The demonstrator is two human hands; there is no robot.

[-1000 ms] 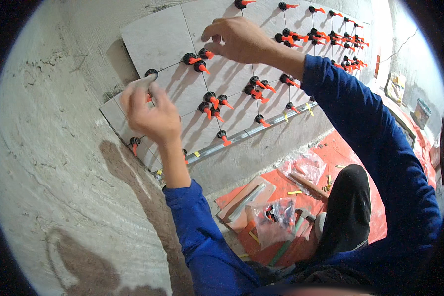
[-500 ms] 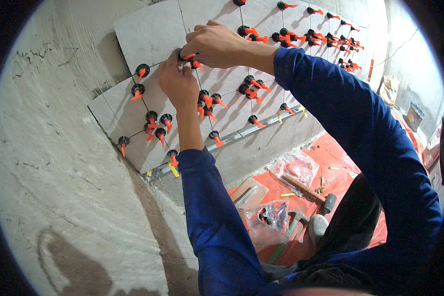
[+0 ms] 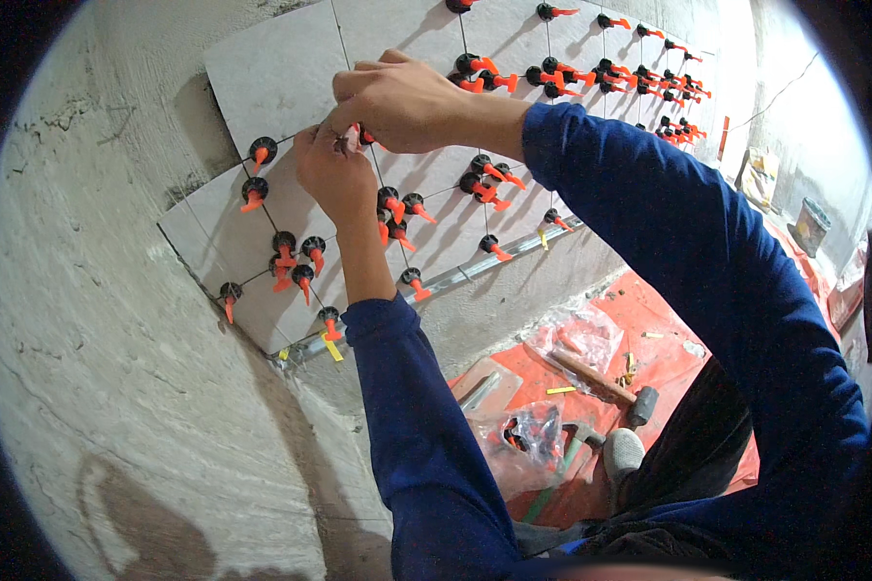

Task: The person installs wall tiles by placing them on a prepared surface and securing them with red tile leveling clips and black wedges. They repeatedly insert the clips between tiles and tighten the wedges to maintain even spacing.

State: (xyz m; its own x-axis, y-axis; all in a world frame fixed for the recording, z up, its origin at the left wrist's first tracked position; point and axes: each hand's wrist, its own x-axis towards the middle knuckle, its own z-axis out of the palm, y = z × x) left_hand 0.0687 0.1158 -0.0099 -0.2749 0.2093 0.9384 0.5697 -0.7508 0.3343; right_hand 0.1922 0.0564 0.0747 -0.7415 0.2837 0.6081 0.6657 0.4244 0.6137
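Note:
Up at the tiled wall, both of my hands are closed together around a tile leveler, over a joint between the grey tiles (image 3: 281, 82). My left hand (image 3: 337, 184) pinches it from below. From above, my right hand (image 3: 397, 105) curls over it with bent fingers. Only a bit of the orange-red tile leveler (image 3: 367, 137) shows between them; the fingers hide the rest. Below the left hand, more black levelers with orange-red handles (image 3: 391, 205) sit along the joints. Two others (image 3: 263, 150) stand in the joint to the left.
A metal rail (image 3: 455, 278) runs under the lowest tiles. On the red floor sheet (image 3: 664, 310) lie a black-headed mallet (image 3: 641, 405), a claw hammer with a green handle (image 3: 583, 433) and a clear bag of levelers (image 3: 528, 436). A bucket (image 3: 810, 227) stands at far right.
My right hand has shifted slightly left and down, closing over the leveler, which is now more hidden. The view has shifted a little, so the wall sits further left.

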